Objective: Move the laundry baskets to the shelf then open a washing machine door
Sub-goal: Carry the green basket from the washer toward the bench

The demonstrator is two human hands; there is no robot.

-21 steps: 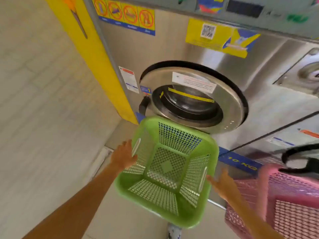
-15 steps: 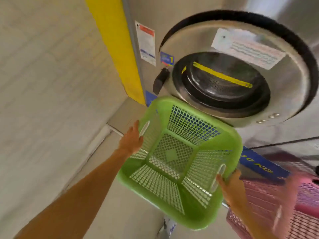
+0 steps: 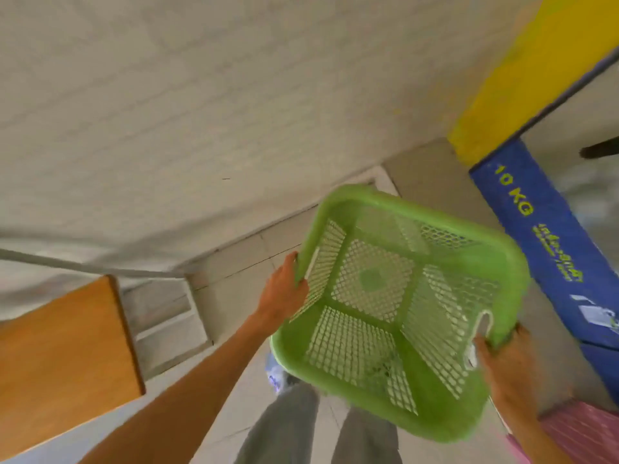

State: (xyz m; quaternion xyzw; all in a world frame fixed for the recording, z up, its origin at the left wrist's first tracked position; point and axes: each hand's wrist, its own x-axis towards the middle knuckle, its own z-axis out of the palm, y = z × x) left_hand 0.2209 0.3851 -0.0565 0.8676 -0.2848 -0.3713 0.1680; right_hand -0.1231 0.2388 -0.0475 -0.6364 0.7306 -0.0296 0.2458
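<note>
An empty green mesh laundry basket (image 3: 395, 296) hangs in the air in front of me, held on both sides. My left hand (image 3: 284, 293) grips its left rim beside the handle slot. My right hand (image 3: 505, 363) grips the right rim at the other handle slot. A pink laundry basket (image 3: 582, 433) shows only as a corner at the bottom right. Of the washing machine, only the blue base strip marked 10 KG (image 3: 542, 242) and a bit of steel front are visible at the right; its door is out of view.
A wooden shelf board (image 3: 60, 356) juts in at the lower left against the pale tiled wall (image 3: 201, 95). A yellow panel (image 3: 522, 82) stands at the upper right. My grey trouser legs (image 3: 284, 430) and the tiled floor lie below the basket.
Both hands closed on the green basket's rims and lifted it. My view swung left and down, away from the washing machine door toward the wall and the wooden shelf.
</note>
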